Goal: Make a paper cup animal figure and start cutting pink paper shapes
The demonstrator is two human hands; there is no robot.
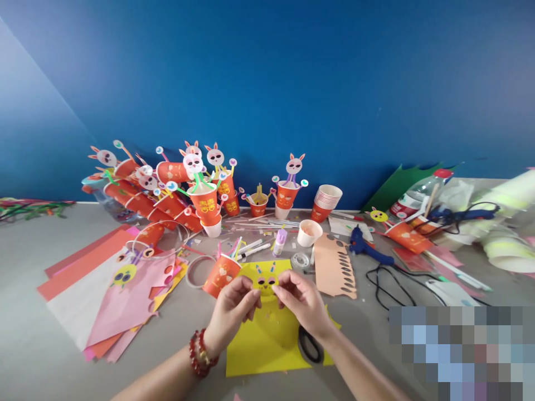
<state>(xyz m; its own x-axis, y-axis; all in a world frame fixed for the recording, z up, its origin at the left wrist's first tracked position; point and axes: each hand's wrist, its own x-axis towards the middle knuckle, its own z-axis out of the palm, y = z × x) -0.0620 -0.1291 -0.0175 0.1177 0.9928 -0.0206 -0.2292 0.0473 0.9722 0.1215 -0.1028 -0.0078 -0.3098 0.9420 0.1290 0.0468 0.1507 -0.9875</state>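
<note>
Between my two hands is a small yellow paper bunny face (266, 286) with dark eyes, a mouth and blue-marked ears. My left hand (236, 309) pinches its left edge, and a red bead bracelet circles that wrist. At the right edge, my right hand (303, 303) pinches it between thumb and fingers. Beneath lies a sheet of yellow paper (254, 348). Black-handled scissors (310, 344) rest on its right side, partly under my right forearm. An orange paper cup (221, 274) leans just beyond my left hand.
Paper-cup bunnies (203, 200) crowd the back left. Coloured paper sheets (100, 301) lie at left. A glue stick (280, 241), a tape roll (300, 260) and a peach cut-out sheet (332, 267) sit ahead. A blue glue gun (368, 245) trails its cord at right, near a plastic bottle (422, 192).
</note>
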